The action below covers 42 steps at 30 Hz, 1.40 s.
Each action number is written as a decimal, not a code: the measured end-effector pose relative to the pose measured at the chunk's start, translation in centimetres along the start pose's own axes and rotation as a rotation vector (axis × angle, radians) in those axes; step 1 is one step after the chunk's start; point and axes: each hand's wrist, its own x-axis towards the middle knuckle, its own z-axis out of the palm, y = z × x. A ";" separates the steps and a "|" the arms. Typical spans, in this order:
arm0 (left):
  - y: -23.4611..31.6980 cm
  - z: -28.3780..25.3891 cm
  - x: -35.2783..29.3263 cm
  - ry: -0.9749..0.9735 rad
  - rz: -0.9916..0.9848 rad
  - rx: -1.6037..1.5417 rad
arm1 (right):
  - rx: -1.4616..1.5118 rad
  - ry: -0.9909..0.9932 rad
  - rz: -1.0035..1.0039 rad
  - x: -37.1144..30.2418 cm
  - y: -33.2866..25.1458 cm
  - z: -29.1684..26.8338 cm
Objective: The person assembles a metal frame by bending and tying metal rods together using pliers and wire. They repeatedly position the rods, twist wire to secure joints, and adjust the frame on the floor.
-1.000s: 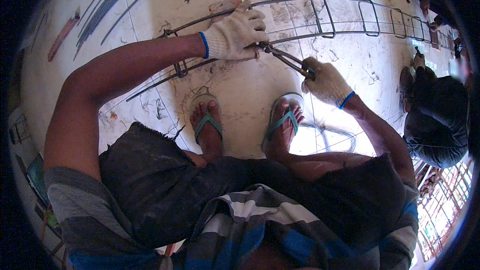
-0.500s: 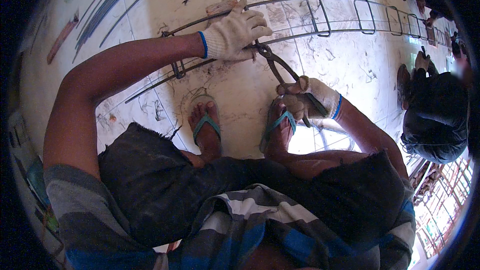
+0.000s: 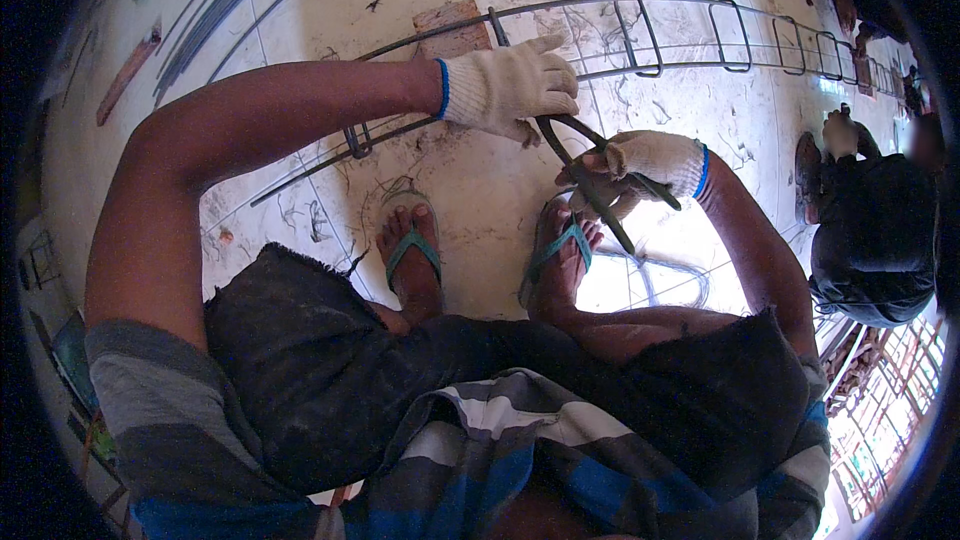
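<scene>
A long frame of steel rods [image 3: 690,65] with square wire stirrups crosses in front of my feet. My left hand [image 3: 510,88], in a cream knitted glove with a blue cuff, lies across the frame, its fingers stretched toward the right. Just left of those fingers, one stirrup [image 3: 497,27] stands up from the upper rod. Dark long-handled pincers [image 3: 558,148] are gripped in my gloved right hand [image 3: 655,165], with the handles spread somewhat apart. The head of the pincers is hidden at my left fingertips, so I cannot tell what it bites on.
A reddish-brown block [image 3: 452,28] lies under the frame. Loose rods [image 3: 215,15] and a brown strip [image 3: 128,75] lie at the upper left. Wire scraps litter the pale tiles. A co-worker in dark clothing [image 3: 870,225] is close on the right, near the frame's far end.
My left hand has slid right and slightly down off the stirrup, uncovering more of the block. The right hand and pincers have shifted right, and the handles have turned.
</scene>
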 end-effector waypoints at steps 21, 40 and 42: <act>-0.3 0.0 -0.8 0.012 -0.168 -0.101 | -1.761 1.357 -0.168 2.1 4.0 6.7; -4.1 -0.7 -4.7 0.056 -0.167 -0.002 | -1.373 1.234 -0.277 2.2 3.7 2.2; -4.4 -0.8 -4.7 0.044 -0.169 -0.037 | -1.333 1.190 -0.246 2.0 3.1 2.2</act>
